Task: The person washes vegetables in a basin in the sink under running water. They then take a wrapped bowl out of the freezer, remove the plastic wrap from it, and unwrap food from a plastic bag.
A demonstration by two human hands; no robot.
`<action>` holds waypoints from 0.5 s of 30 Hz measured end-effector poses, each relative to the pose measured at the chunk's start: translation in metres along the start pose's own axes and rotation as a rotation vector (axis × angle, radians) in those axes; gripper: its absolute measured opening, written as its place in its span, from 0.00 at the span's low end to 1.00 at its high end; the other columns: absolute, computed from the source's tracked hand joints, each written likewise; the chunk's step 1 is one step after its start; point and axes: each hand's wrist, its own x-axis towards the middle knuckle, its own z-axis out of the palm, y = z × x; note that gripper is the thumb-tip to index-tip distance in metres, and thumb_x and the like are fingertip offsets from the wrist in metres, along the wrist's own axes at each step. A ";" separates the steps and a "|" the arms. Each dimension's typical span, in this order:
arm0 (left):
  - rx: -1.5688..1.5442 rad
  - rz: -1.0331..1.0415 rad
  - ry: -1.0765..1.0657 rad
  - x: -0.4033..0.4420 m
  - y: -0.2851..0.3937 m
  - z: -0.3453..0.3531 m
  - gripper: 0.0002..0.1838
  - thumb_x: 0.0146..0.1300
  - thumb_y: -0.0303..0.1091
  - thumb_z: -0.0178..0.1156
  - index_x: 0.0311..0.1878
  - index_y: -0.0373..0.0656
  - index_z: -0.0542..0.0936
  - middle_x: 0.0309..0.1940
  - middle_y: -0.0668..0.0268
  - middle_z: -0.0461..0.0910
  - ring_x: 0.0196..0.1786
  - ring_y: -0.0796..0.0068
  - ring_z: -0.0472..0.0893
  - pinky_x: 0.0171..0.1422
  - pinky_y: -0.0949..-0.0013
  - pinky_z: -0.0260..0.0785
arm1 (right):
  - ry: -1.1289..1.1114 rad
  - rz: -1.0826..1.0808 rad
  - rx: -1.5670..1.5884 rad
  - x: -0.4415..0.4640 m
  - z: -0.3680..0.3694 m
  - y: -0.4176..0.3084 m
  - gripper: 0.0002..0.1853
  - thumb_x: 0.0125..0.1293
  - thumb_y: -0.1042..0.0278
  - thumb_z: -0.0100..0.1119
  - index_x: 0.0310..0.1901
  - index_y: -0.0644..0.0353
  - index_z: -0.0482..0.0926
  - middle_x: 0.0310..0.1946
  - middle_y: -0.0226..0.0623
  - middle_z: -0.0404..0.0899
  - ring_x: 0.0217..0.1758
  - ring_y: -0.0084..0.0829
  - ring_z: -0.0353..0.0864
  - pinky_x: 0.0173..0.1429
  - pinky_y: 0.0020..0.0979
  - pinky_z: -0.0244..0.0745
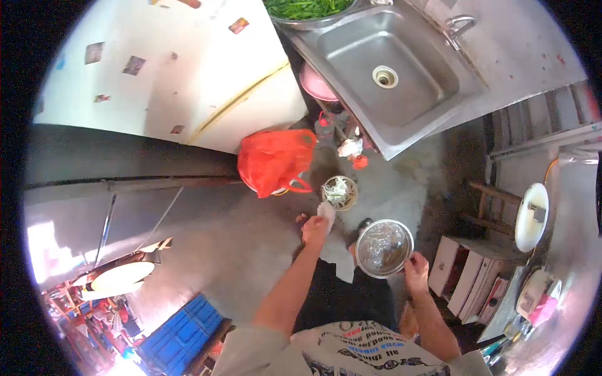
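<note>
My left hand (315,230) is closed on a crumpled, pale cloth-like thing (326,212), whose kind I cannot make out. Just beyond it, a round basket (355,193) on the floor holds white and green shreds (339,190) that look like vegetable trimmings. My right hand (416,273) pinches the lower right rim of a round silver-rimmed basin (384,249). Inside the basin is something clear and glinting, perhaps water. The basin is over my right knee area, and whether anything supports it from below is hidden.
A red plastic bag (276,161) stands by the white refrigerator (207,75). Ahead is a steel sink (389,69), with a bowl of greens (307,7) beside it and a pink basin (318,83) below. A drawer cabinet (467,279) stands to the right.
</note>
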 end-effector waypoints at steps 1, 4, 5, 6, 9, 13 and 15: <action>0.001 -0.011 -0.004 0.001 -0.001 0.009 0.12 0.51 0.37 0.68 0.35 0.40 0.84 0.28 0.67 0.83 0.31 0.73 0.81 0.41 0.70 0.73 | -0.017 0.004 -0.018 0.008 -0.007 0.008 0.08 0.61 0.72 0.53 0.34 0.69 0.78 0.24 0.39 0.80 0.24 0.24 0.79 0.30 0.29 0.75; 0.180 -0.189 -0.113 0.017 -0.016 0.039 0.20 0.53 0.50 0.62 0.43 0.47 0.85 0.37 0.61 0.85 0.43 0.64 0.84 0.51 0.62 0.74 | 0.030 0.026 -0.069 0.029 -0.015 0.040 0.06 0.62 0.75 0.53 0.35 0.69 0.77 0.26 0.35 0.77 0.26 0.23 0.77 0.29 0.29 0.78; 0.290 -0.133 -0.103 0.024 -0.026 0.056 0.20 0.53 0.50 0.62 0.42 0.47 0.85 0.36 0.61 0.85 0.44 0.62 0.84 0.53 0.60 0.73 | 0.020 0.022 -0.150 0.035 -0.020 0.053 0.06 0.62 0.74 0.54 0.35 0.68 0.76 0.27 0.35 0.77 0.27 0.23 0.77 0.30 0.27 0.78; 0.399 -0.076 -0.094 0.031 -0.036 0.072 0.19 0.52 0.51 0.62 0.41 0.48 0.86 0.36 0.61 0.86 0.44 0.60 0.84 0.55 0.59 0.73 | 0.019 0.033 -0.161 0.037 -0.016 0.045 0.06 0.62 0.74 0.54 0.35 0.68 0.76 0.27 0.35 0.77 0.27 0.23 0.77 0.30 0.27 0.78; 0.041 -0.247 -0.228 0.053 -0.055 0.111 0.21 0.53 0.48 0.63 0.45 0.44 0.84 0.42 0.56 0.84 0.48 0.55 0.82 0.60 0.58 0.69 | 0.080 0.027 -0.092 0.042 -0.007 0.042 0.06 0.63 0.73 0.54 0.37 0.66 0.77 0.28 0.32 0.77 0.29 0.20 0.76 0.30 0.26 0.75; -0.005 -0.016 -0.129 0.090 -0.112 0.166 0.25 0.55 0.44 0.63 0.54 0.40 0.78 0.49 0.50 0.80 0.54 0.50 0.77 0.62 0.56 0.67 | 0.054 0.068 -0.046 0.051 0.007 0.044 0.08 0.64 0.72 0.53 0.41 0.67 0.77 0.30 0.30 0.79 0.29 0.21 0.77 0.31 0.24 0.74; 0.172 0.060 -0.166 0.100 -0.109 0.161 0.28 0.56 0.39 0.62 0.59 0.38 0.72 0.55 0.47 0.75 0.58 0.47 0.74 0.62 0.55 0.66 | 0.050 0.140 -0.039 0.058 0.020 0.032 0.08 0.62 0.71 0.54 0.38 0.67 0.77 0.29 0.30 0.78 0.30 0.20 0.75 0.34 0.25 0.73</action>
